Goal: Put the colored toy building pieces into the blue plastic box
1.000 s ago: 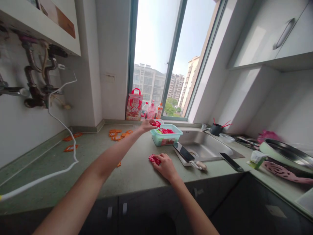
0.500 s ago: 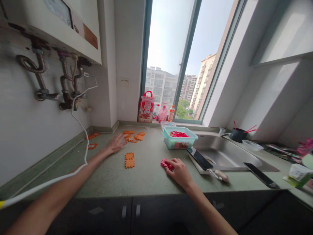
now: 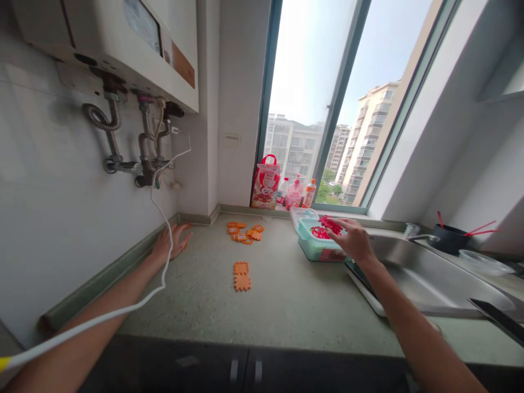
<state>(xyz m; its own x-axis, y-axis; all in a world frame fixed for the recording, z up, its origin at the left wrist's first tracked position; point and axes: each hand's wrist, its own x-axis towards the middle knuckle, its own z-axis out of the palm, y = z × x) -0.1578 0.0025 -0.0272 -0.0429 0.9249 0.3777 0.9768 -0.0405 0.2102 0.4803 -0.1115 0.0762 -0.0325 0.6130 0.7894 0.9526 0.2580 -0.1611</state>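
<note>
In the head view, my right hand (image 3: pixel 355 240) pinches red pieces (image 3: pixel 326 222) over the tub (image 3: pixel 313 248), where red ones (image 3: pixel 318 233) lie already, my left hand (image 3: pixel 168 244) is spread loosely at an orange piece (image 3: pixel 185 226) far left, and an orange heap (image 3: pixel 245 234) and orange pair (image 3: pixel 242 276) lie outside on the counter (image 3: pixel 282 311).

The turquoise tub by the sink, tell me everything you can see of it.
The tub looks like pale turquoise plastic, open-topped, with a printed label on its front. It stands upright on the counter beside the sink, with red pieces inside. The right hand, holding more red pieces, blocks part of it; whether they touch is unclear.
</note>
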